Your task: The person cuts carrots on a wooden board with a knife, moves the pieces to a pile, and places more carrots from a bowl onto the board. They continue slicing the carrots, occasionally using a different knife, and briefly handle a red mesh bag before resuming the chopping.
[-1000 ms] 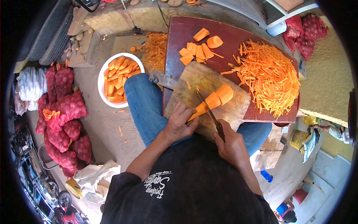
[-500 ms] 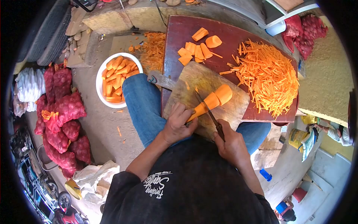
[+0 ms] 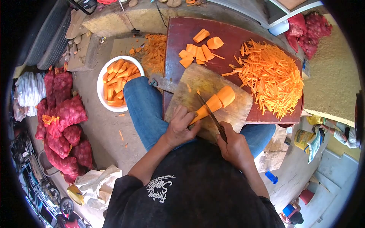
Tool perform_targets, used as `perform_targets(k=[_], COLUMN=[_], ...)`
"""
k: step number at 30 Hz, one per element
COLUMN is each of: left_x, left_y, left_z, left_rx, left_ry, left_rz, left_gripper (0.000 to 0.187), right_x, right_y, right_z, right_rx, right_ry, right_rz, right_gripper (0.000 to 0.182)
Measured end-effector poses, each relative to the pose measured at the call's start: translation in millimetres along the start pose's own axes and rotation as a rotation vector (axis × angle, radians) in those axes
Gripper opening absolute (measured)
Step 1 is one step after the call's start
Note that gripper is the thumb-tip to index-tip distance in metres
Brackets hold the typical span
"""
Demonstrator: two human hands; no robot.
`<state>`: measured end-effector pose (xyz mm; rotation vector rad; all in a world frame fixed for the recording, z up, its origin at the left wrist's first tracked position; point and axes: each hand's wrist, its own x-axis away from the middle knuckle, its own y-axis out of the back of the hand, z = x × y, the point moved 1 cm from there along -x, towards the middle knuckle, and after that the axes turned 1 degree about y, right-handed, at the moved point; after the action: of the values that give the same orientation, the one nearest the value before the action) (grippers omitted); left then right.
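On the wooden cutting board (image 3: 182,84), a peeled carrot (image 3: 215,102) lies at a slant, with its thick end piece (image 3: 226,96) split from the rest by a cut. My left hand (image 3: 180,126) is closed round the carrot's narrow end. My right hand (image 3: 233,143) grips the handle of a knife (image 3: 216,121), whose blade rests across the carrot. Behind the board, several carrot chunks (image 3: 201,53) sit on the dark red table (image 3: 224,32). A large heap of carrot sticks (image 3: 272,78) covers the table's right side.
A white basin (image 3: 100,89) full of peeled carrots stands on the floor at left. Red net sacks (image 3: 68,114) are piled farther left. Carrot peelings (image 3: 155,53) lie on cardboard beyond the basin. At far right a person (image 3: 348,136) is beside a yellow container (image 3: 302,140).
The view has shifted slightly. My hands, the knife and the carrot keep nearly the same places on the board.
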<state>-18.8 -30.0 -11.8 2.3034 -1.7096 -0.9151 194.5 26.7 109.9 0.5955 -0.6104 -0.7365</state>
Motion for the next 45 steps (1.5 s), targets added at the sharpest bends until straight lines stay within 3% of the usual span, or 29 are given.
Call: perform_targets(k=[14, 17, 23, 29, 41, 45], left_x=[2, 2, 5, 7, 12, 12], left_y=[1, -3, 6, 13, 9, 9], left_z=[-2, 2, -3, -6, -4, -5], left_rx=[0.003, 0.039, 0.044, -0.025, -0.029, -0.034], left_ry=[-0.002, -0.011, -0.016, -0.038, -0.054, -0.041], left_rz=[-0.021, -0.052, -0.063, -0.023, -0.046, -0.042], left_gripper=[0.029, 0.029, 0.028, 0.023, 0.019, 0.019], right_x=[-20, -20, 2, 8, 10, 6], right_y=[-16, -12, 9, -11, -21, -16], right_z=[-23, -21, 16, 14, 5, 10], right_rx=[0.045, 0.018, -0.014, -0.024, -0.008, 0.011], right_ry=[-0.088, -0.141, -0.046, 0.086, 0.115, 0.046], right_rz=[0.099, 0.137, 0.018, 0.047, 0.054, 0.143], right_gripper=[0.024, 0.035, 0.04, 0.039, 0.04, 0.034])
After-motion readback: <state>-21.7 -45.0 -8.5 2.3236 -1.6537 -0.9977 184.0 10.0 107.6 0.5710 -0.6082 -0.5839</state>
